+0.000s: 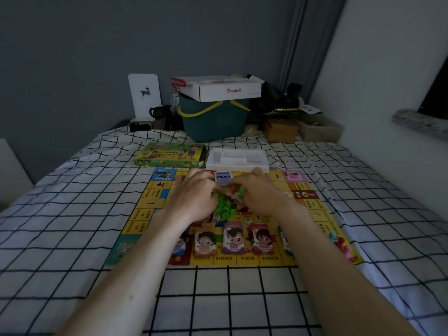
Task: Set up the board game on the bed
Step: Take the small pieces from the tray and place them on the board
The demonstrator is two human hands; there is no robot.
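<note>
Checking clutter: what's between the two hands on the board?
Head view: a heap of green plastic pieces and a small blue-and-white card lie between left hand and right hand.

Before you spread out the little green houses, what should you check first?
1. Game board flat on the bed: ok.
2. Both hands on the pile of green houses: left hand, right hand: ok.
3. Card stacks lined along the near edge: ok.
4. White tray emptied: cannot tell.
5. Dice out on the board: ok.
6. Houses all out of their bag: cannot tell.
</note>
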